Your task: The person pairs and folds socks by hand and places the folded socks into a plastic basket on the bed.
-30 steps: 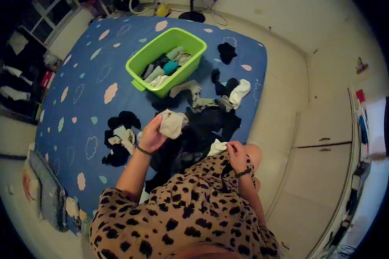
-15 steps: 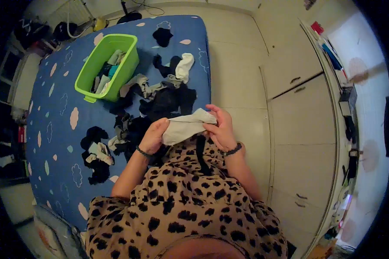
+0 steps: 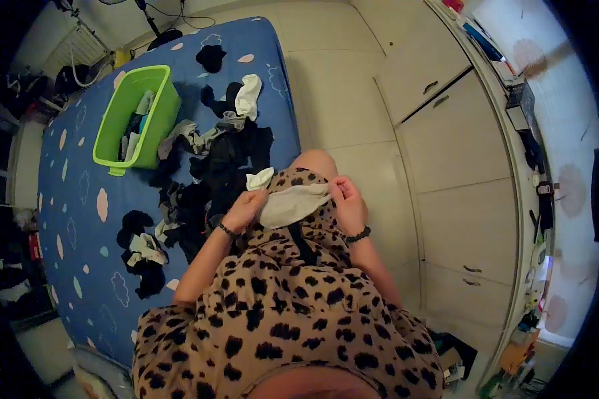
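Note:
A light grey sock [image 3: 290,207] is stretched sideways over my lap between both hands. My left hand [image 3: 245,209] pinches its left end, and my right hand [image 3: 349,206] pinches its right end. A white cloth piece [image 3: 259,179] lies just beyond my left hand. Past it on the bed is a heap of dark socks [image 3: 223,159], with grey ones [image 3: 192,137] among them. A smaller pile of black and pale socks [image 3: 146,249] lies to the left. The green tub [image 3: 104,136] holds several folded pieces in grey, white, teal and dark colours.
The blue patterned bed [image 3: 80,199] fills the left side. A white sock [image 3: 248,97] and a black one [image 3: 211,58] lie near its far right edge. Pale cabinets [image 3: 466,199] stand at the right, beyond the tiled floor [image 3: 326,86].
My right hand has come over to the sock, and both hands now stretch it flatter and lower over my lap. The view has turned, shifting the bed and tub leftward.

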Demonstrator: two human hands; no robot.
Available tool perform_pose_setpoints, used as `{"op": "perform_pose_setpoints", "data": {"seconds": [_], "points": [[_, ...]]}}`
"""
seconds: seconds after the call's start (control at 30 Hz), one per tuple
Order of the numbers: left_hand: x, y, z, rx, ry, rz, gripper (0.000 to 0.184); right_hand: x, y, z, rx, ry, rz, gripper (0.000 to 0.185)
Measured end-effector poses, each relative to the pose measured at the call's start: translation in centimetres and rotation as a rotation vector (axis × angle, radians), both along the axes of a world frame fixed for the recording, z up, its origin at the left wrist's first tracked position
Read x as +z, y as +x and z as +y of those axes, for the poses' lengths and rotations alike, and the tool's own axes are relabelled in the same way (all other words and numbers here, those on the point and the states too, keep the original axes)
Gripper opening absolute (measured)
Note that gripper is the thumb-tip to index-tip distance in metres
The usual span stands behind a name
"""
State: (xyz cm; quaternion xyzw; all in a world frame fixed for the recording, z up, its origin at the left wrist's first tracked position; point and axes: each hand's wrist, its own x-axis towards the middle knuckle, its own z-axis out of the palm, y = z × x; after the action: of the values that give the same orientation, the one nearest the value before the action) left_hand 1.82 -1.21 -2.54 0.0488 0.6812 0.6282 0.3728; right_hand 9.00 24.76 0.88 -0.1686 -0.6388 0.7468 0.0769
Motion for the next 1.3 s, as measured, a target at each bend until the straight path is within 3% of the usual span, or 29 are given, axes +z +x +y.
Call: {"op": "perform_pose_setpoints", "data": {"seconds": [0.07,0.1,0.17,0.3,0.37,0.4,0.47,0.5,0.53,0.57,0.6,0.73,0.8,0.83,0.87,0.93,1.0,1.03,1.1,1.13,1.17,1.23,1.3], "points": [[4.1,0.1,1.9,0.087,0.181,0.101,0.031,0.2,0.2,-0.1,0.078,0.106,0.012,0.009],[3.9,-0.1,2.7,0.095,0.179,0.102,0.031,-0.2,0.1,-0.3,0.121,0.086,0.023,0.007],[3.3,-0.4,3.8,0.047,0.397,-0.151,0.037,0.4,-0.1,-1.0,0.182,0.066,0.032,0.006],[3.6,0.7,5.7,-0.057,0.511,-0.169,0.029,2.9,-0.5,-3.6,0.204,0.37,0.091,0.008],[2.7,2.0,5.8,-0.12,0.417,-0.283,0.02,3.3,0.3,-3.5,0.142,1.059,0.185,0.009],[2.1,2.8,6.2,-0.147,0.413,-0.27,0.015,4.0,0.5,-3.8,0.159,1.061,0.197,0.009],[2.9,3.3,5.6,-0.234,0.404,-0.307,0.017,5.4,1.0,-4.2,0.223,0.65,0.015,0.01],[4.7,3.2,5.3,-0.223,0.409,-0.309,0.017,4.6,1.1,-3.6,0.235,0.653,0.013,0.01],[6.6,3.2,5.0,-0.069,0.509,-0.391,0.019,3.4,1.2,-2.4,0.262,0.353,-0.116,0.011],[2.9,3.2,5.5,0.012,0.579,-0.441,0.021,2.4,1.4,-1.4,0.282,0.052,-0.246,0.014],[2.4,2.8,5.7,0.092,0.65,-0.488,0.023,4.0,1.6,-1.5,0.435,-0.012,-0.175,0.015],[2.3,4.3,6.8,0.174,0.548,-0.49,0.023,4.0,2.0,-2.0,0.677,0.274,-0.183,0.014],[0.3,3.9,7.0,0.093,0.463,-0.363,0.023,1.3,1.9,-1.3,0.412,0.496,-0.198,0.013],[1.8,3.4,6.8,0.01,0.376,-0.235,0.023,0.9,1.9,-1.1,0.418,0.497,-0.2,0.013],[3.5,3.0,6.9,-0.143,0.124,-0.222,0.028,0.6,1.8,-1.0,0.296,0.479,-0.228,0.013],[5.8,2.7,6.1,-0.212,0.166,-0.13,0.029,0.6,1.5,-1.7,0.173,0.458,-0.252,0.012],[4.3,2.6,6.3,-0.314,0.221,-0.047,0.032,1.0,0.8,-3.2,0.02,-0.09,0.004,0.017],[3.2,2.5,6.4,-0.312,0.223,-0.046,0.032,0.7,0.9,-2.5,0.022,-0.087,0.005,0.017],[1.7,2.5,6.2,-0.001,0.507,-0.356,0.033,0.9,0.8,-1.4,0.056,-0.206,-0.186,0.023],[4.4,2.9,5.9,0.25,0.585,-0.476,0.036,2.7,0.5,-1.8,0.065,-0.246,-0.249,0.025],[1.2,2.3,6.0,0.223,0.778,-0.602,0.041,5.0,0.3,-2.1,0.345,-0.199,-0.117,0.03],[2.7,1.6,5.1,0.268,0.76,-0.726,0.044,6.1,-0.2,-2.3,0.585,-0.138,0.01,0.035],[1.1,0.9,4.9,0.306,0.765,-0.753,0.045,3.4,-0.6,-1.7,0.558,-0.208,-0.187,0.034]]}}
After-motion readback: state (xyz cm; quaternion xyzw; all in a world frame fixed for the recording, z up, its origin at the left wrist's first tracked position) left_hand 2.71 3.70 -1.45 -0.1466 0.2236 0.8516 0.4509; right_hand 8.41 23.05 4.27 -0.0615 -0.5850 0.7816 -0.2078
